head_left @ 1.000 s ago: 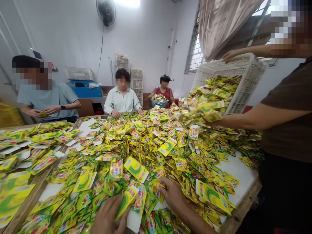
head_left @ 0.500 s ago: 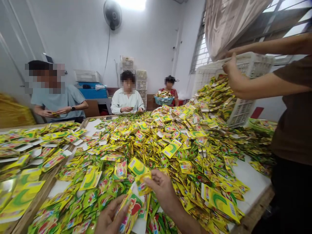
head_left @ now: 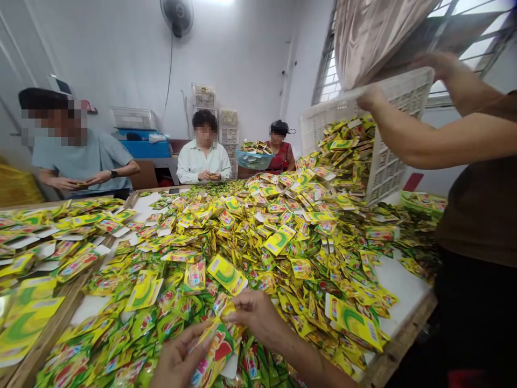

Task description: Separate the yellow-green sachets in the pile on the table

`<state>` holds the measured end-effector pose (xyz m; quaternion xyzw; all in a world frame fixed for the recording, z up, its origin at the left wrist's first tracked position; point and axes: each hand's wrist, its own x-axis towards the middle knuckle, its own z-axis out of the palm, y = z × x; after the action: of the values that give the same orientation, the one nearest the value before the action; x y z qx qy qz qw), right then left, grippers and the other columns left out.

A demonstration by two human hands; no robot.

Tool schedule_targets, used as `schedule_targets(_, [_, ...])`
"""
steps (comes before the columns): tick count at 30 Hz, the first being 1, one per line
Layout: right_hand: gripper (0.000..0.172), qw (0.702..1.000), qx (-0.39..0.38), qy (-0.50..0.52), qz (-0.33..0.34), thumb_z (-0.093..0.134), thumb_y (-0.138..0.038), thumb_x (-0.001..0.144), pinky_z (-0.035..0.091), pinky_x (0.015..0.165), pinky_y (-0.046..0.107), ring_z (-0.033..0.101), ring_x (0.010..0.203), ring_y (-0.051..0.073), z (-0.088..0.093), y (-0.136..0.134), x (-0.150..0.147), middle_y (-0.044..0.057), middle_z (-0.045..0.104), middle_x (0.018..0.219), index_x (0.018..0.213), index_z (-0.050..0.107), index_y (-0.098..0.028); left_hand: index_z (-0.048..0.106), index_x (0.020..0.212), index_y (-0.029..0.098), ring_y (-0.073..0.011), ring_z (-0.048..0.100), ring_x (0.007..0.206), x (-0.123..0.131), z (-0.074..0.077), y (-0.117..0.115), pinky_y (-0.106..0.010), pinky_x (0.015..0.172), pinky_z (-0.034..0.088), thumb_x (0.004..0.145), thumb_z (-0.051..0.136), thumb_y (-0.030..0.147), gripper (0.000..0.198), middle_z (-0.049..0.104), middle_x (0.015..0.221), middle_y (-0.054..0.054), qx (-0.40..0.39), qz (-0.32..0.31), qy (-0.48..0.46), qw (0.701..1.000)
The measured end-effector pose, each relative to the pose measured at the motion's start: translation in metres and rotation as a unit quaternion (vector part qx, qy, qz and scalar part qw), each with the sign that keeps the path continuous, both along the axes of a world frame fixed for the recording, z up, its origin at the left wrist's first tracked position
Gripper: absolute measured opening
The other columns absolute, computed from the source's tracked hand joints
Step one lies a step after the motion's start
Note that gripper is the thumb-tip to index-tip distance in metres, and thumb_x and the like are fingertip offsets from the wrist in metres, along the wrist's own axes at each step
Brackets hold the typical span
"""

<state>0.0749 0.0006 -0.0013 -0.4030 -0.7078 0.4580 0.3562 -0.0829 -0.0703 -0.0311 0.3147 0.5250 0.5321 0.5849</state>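
Observation:
My left hand (head_left: 181,353) grips a flat yellow and green printed carton (head_left: 214,353) between thumb and fingers, tilted with its top end away from me. At that end, my right hand (head_left: 256,318) pinches a small yellow packet (head_left: 226,310), mostly covered by my fingers. Whether the packet is inside the carton's mouth or only against it, I cannot tell. Beneath and around both hands lies a thick layer of small green and yellow packets (head_left: 141,326). A yellow carton (head_left: 226,275) lies just beyond my right hand.
At the right, a co-worker's arms tip a white plastic crate (head_left: 390,156) over the heap of yellow cartons (head_left: 278,207). Two people sit across the table; another holds a blue basket (head_left: 254,159). A wooden strip (head_left: 60,323) divides the table at the left.
My right hand has brought the yellow packet down to the carton's upper end. The co-worker's crate has tipped further, and the blue basket has moved left. The view has shifted slightly.

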Motion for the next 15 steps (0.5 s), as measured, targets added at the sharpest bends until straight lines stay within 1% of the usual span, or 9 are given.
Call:
schedule_targets(2, [0.021, 1.000, -0.013, -0.012, 0.012, 0.064, -0.027, 0.067, 0.029, 0.053, 0.020, 0.040, 0.057, 0.010, 0.002, -0.002, 0.003, -0.006, 0.040, 0.052, 0.050, 0.055, -0.016, 0.069, 0.079, 0.016, -0.0292, 0.065, 0.088, 0.002, -0.001, 0.000, -0.035, 0.072, 0.054, 0.048, 0.078, 0.041, 0.041, 0.074, 0.081, -0.008, -0.010, 0.008, -0.017, 1.000])
schedule_targets(4, [0.013, 0.999, -0.027, -0.018, -0.012, 0.060, -0.029, 0.070, 0.031, 0.053, 0.020, 0.042, 0.055, 0.010, 0.001, -0.002, 0.011, -0.006, 0.045, 0.055, 0.065, 0.061, -0.017, 0.068, 0.081, 0.017, -0.0277, 0.066, 0.083, 0.002, 0.000, -0.001, -0.036, 0.073, 0.053, 0.049, 0.078, 0.039, 0.040, 0.074, 0.080, -0.007, -0.020, 0.011, -0.049, 0.999])
schedule_targets(5, [0.014, 0.998, -0.023, -0.036, -0.037, 0.056, -0.030, 0.073, 0.032, 0.053, 0.020, 0.044, 0.055, 0.010, -0.002, -0.001, 0.017, -0.005, 0.049, 0.057, 0.072, 0.062, -0.017, 0.068, 0.082, 0.017, -0.0270, 0.067, 0.080, 0.001, 0.001, -0.001, -0.036, 0.072, 0.053, 0.050, 0.078, 0.038, 0.039, 0.074, 0.079, -0.006, -0.025, 0.011, -0.062, 0.998])
schedule_targets(7, [0.019, 0.986, 0.003, -0.127, -0.108, 0.049, -0.031, 0.077, 0.033, 0.055, 0.022, 0.047, 0.056, 0.012, -0.011, -0.001, 0.028, -0.002, 0.054, 0.060, 0.078, 0.061, -0.017, 0.068, 0.081, 0.017, -0.0262, 0.068, 0.077, -0.002, 0.004, -0.001, -0.035, 0.072, 0.053, 0.050, 0.078, 0.038, 0.039, 0.074, 0.074, -0.005, -0.035, 0.007, -0.063, 0.997])
schedule_targets(9, [0.018, 0.957, 0.031, -0.244, -0.152, 0.050, -0.031, 0.076, 0.034, 0.057, 0.023, 0.050, 0.062, 0.015, -0.025, -0.004, 0.035, 0.001, 0.059, 0.067, 0.082, 0.060, -0.017, 0.068, 0.080, 0.016, -0.0262, 0.068, 0.077, -0.006, 0.005, 0.000, -0.033, 0.070, 0.054, 0.048, 0.078, 0.041, 0.042, 0.074, 0.072, -0.004, -0.041, -0.002, -0.035, 0.999])
schedule_targets(10, [0.020, 0.945, 0.041, -0.284, -0.155, 0.053, -0.031, 0.073, 0.035, 0.061, 0.024, 0.053, 0.069, 0.017, -0.033, -0.006, 0.036, 0.003, 0.062, 0.074, 0.087, 0.060, -0.018, 0.068, 0.079, 0.016, -0.0263, 0.067, 0.078, -0.007, 0.005, 0.000, -0.032, 0.069, 0.054, 0.048, 0.079, 0.042, 0.042, 0.074, 0.072, -0.004, -0.041, -0.007, -0.018, 0.999])
schedule_targets(11, [0.027, 0.939, 0.045, -0.309, -0.148, 0.058, -0.031, 0.070, 0.036, 0.064, 0.025, 0.054, 0.077, 0.019, -0.039, -0.008, 0.036, 0.004, 0.063, 0.083, 0.094, 0.059, -0.018, 0.069, 0.079, 0.016, -0.0264, 0.067, 0.080, -0.008, 0.005, 0.000, -0.031, 0.069, 0.054, 0.048, 0.078, 0.042, 0.042, 0.074, 0.073, -0.004, -0.040, -0.013, -0.006, 0.999])
schedule_targets(13, [0.040, 0.936, 0.025, -0.329, -0.123, 0.066, -0.031, 0.062, 0.037, 0.067, 0.026, 0.054, 0.087, 0.022, -0.047, -0.010, 0.033, 0.007, 0.061, 0.095, 0.099, 0.057, -0.018, 0.069, 0.080, 0.016, -0.0264, 0.066, 0.083, -0.010, 0.004, 0.000, -0.031, 0.071, 0.053, 0.050, 0.077, 0.043, 0.041, 0.074, 0.076, -0.005, -0.043, -0.021, 0.004, 0.999])
schedule_targets(15, [0.035, 0.932, -0.026, -0.343, -0.113, 0.069, -0.031, 0.058, 0.036, 0.062, 0.024, 0.056, 0.080, 0.021, -0.049, -0.009, 0.030, 0.006, 0.062, 0.088, 0.089, 0.060, -0.017, 0.068, 0.080, 0.017, -0.0265, 0.066, 0.086, -0.012, 0.001, 0.000, -0.031, 0.071, 0.053, 0.052, 0.076, 0.043, 0.039, 0.074, 0.080, -0.005, -0.044, -0.017, 0.012, 0.999])
